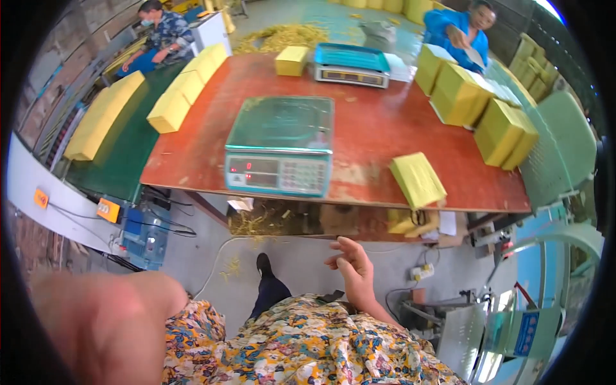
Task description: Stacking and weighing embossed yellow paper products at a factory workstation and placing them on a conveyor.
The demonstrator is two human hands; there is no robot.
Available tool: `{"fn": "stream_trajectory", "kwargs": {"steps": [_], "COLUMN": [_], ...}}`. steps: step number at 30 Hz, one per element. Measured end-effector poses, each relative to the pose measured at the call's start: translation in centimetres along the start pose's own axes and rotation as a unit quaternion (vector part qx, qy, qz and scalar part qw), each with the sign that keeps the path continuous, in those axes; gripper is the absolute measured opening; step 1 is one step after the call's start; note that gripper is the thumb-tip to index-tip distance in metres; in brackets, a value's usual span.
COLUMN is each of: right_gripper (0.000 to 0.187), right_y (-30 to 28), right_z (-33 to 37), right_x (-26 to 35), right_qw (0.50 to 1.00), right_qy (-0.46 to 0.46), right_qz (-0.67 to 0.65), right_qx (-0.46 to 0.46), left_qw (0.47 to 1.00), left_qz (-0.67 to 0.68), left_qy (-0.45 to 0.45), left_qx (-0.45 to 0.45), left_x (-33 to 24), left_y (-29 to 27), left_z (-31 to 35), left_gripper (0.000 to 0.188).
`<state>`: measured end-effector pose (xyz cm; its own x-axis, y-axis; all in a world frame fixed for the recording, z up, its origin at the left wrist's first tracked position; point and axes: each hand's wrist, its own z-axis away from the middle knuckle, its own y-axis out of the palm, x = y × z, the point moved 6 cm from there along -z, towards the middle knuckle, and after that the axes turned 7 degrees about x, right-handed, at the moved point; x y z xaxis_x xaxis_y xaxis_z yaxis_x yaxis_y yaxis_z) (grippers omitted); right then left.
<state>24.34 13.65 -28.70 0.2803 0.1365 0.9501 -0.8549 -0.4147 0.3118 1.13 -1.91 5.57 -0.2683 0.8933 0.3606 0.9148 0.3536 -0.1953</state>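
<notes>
Right hand (pixel 353 269): raised in front of the floral garment (pixel 301 343), on the near side of the red table (pixel 366 141) and apart from its edge. Fingers loosely curled, thumb set apart from them, a moderate gap between; nothing held. Left hand: out of view, so cannot tell how its fingers stand; only the blurred left arm (pixel 115 321) shows, near left.

Nearest yellow stack (pixel 418 179): on the table at the near edge, right of centre, lying at a slant. Weighing scale (pixel 279 147): also at the near edge, to the left, well apart from that stack; display lit red. Second scale (pixel 351 64): far side, blue tray on top, yellow block (pixel 292 61) just left of it.

Far right: yellow stacks (pixel 459 96) in a row, pale sheets on some; beyond them a co-worker in blue (pixel 462 32), one hand raised over the row. Left: green surface (pixel 135 144) carrying a long yellow row (pixel 106 115) and a shorter row (pixel 186 86) beside the table's edge. Far left: second co-worker (pixel 160 38), patterned top, seated
</notes>
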Motion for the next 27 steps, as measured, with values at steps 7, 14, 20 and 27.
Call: {"fn": "stream_trajectory", "kwargs": {"steps": [7, 14, 20, 27], "right_gripper": [0.038, 0.03, 0.028, 0.028], "right_y": [10.9, 28.5, 37.5, 38.6], "right_z": [-9.5, -21.9, -28.8, -31.4], "right_x": [-6.4, -11.4, -13.4, -15.3], "right_qw": [0.993, 0.971, 0.957, 0.959], "right_qy": [0.074, 0.114, 0.104, 0.138], "right_qz": [0.027, -0.002, 0.024, 0.091], "right_qx": [0.087, 0.208, 0.269, 0.231], "left_qw": [0.775, 0.623, 0.576, 0.449], "left_qz": [-0.39, -0.343, -0.373, -0.342], "left_qy": [-0.471, -0.69, -0.702, -0.793], "left_qx": [0.159, 0.133, 0.191, 0.231], "left_x": [8.2, 17.5, 31.3, 45.8], "left_y": [-12.3, -31.5, -43.4, -47.1], "left_z": [19.9, 39.6, 50.5, 62.5], "left_gripper": [0.018, 0.018, 0.049, 0.08]}}
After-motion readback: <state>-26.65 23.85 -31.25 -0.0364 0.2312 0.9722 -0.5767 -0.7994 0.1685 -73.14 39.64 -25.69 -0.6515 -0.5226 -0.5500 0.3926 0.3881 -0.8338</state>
